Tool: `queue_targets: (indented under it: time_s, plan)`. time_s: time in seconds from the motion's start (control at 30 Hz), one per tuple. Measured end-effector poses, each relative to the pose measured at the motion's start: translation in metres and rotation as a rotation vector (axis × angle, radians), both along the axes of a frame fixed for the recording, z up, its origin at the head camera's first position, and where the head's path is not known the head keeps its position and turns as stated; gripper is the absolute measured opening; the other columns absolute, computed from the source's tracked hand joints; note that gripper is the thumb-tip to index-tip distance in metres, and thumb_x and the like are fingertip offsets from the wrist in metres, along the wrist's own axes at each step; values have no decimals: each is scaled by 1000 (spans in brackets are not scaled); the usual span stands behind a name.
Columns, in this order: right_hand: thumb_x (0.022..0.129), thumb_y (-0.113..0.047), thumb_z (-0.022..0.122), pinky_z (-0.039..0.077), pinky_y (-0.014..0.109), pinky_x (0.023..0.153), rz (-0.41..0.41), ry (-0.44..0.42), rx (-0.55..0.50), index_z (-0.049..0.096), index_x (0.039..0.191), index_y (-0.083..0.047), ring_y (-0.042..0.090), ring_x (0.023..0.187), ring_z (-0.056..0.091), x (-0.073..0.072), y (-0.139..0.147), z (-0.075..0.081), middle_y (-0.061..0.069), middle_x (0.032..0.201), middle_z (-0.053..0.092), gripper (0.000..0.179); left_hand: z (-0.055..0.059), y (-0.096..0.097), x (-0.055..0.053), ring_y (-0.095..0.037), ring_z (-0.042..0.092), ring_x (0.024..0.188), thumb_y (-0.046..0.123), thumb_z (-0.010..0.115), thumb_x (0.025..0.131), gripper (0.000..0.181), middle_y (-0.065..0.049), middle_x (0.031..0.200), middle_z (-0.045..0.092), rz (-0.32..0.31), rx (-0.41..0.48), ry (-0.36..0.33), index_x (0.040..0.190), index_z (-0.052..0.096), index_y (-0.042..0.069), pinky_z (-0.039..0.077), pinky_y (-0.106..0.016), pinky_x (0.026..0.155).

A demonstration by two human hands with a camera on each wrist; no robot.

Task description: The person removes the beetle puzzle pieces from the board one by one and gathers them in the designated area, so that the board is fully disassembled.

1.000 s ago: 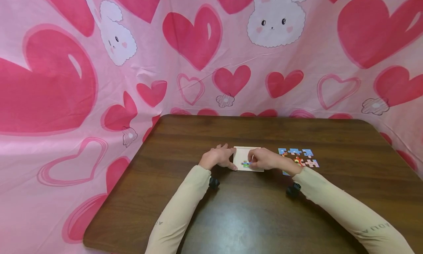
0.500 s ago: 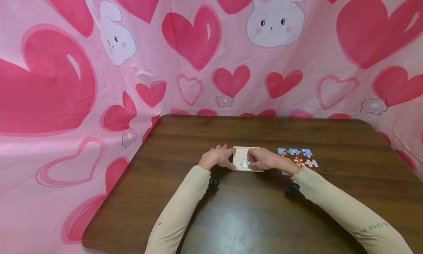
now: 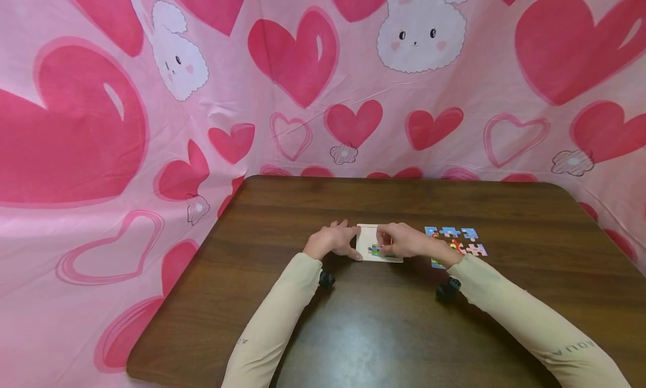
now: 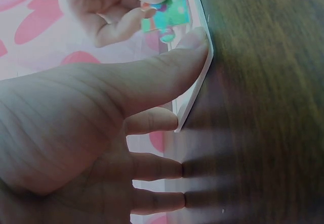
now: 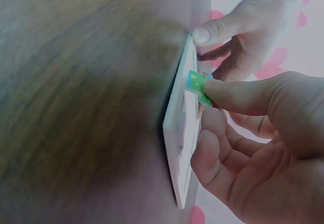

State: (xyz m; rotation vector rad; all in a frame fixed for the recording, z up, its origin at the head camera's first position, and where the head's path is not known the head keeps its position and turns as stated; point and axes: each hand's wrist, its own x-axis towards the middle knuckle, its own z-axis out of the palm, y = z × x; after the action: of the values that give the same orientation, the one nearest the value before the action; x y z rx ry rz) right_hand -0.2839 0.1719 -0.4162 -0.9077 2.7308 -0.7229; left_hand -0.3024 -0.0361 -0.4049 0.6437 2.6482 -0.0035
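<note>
A shallow white puzzle tray (image 3: pixel 365 234) lies on the table between both hands. My left hand (image 3: pixel 333 240) rests at its left side, thumb on the near rim and the other fingers spread straight, their tips down on the table in the left wrist view. Over the tray, my right hand (image 3: pixel 401 240) pinches a green jigsaw puzzle piece (image 5: pixel 195 80) between thumb and finger. The piece stands tilted close over the tray in the right wrist view. In the left wrist view its printed face (image 4: pixel 174 12) shows green and blue, partly covered by the fingertips.
Several loose jigsaw pieces (image 3: pixel 474 249) lie to the right of the tray, some hidden beneath the right forearm. The brown wooden table (image 3: pixel 353 320) extends on all sides. A pink cloth (image 3: pixel 298 74) with hearts and rabbits hangs behind it and at the left.
The right hand has shifted slightly and its fingers have changed position, so more of the green piece shows below them. The left hand and the tray have stayed in place.
</note>
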Motion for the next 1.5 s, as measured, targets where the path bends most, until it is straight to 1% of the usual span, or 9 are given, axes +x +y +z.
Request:
queue_targets:
  time_s: [0.17,0.43,0.53,0.77,0.93,1.2,1.37,1.43,1.5]
  plan:
    - [86,-10,73,35,25,59,-4,-17,-18,54,80,-13,10,62,45,1,6,7,-4,69,49,20,0,0,1,-36,27,148,55,68,86,82,-10,161,29,-11,2,5,153,34,22,31,-55,115]
    - [88,-12,73,34,25,56,-17,-46,-33,54,82,-11,12,62,44,2,15,14,-1,71,49,20,0,0,2,-35,25,149,55,68,86,83,-10,163,26,5,7,-5,154,33,22,29,-56,117]
    - [88,-12,73,37,25,55,-20,-51,-34,53,82,-11,11,60,46,2,18,13,-1,71,50,21,0,0,2,-35,26,149,55,68,86,83,-10,162,26,7,6,-1,153,34,22,30,-56,116]
    - [89,-12,72,45,26,51,-44,-139,-56,52,84,-12,11,55,52,1,25,12,-1,70,49,20,-1,1,2,-35,24,149,54,69,86,83,-10,163,25,16,10,-11,154,33,22,28,-56,117]
    - [89,-11,72,47,27,50,-50,-143,-63,53,84,-12,12,54,53,3,32,14,0,70,50,20,0,1,2,-35,21,150,53,69,86,84,-10,164,22,22,17,-22,154,32,23,27,-56,118]
    - [90,-11,71,48,26,50,-14,-142,-80,53,85,-10,10,54,51,6,46,13,-1,69,49,19,0,0,3,-36,21,150,53,69,86,83,-10,164,22,21,26,-28,154,32,22,27,-57,117]
    - [90,-11,70,49,25,51,43,-153,-75,52,83,-10,8,53,51,7,59,13,-3,68,47,20,1,0,2,-35,21,150,54,69,86,85,-10,164,22,28,31,-29,155,31,23,26,-57,118]
    - [90,-11,70,48,24,50,67,-151,-72,52,83,-10,7,53,51,7,64,14,-3,67,47,20,1,0,2,-36,21,150,53,69,86,85,-11,164,22,30,36,-30,155,31,22,26,-57,118]
    - [90,-12,71,46,23,52,72,-145,-63,52,83,-11,6,54,49,8,69,15,-3,67,48,20,1,-1,2,-36,21,150,52,69,85,85,-11,164,22,31,42,-31,154,31,22,26,-57,118]
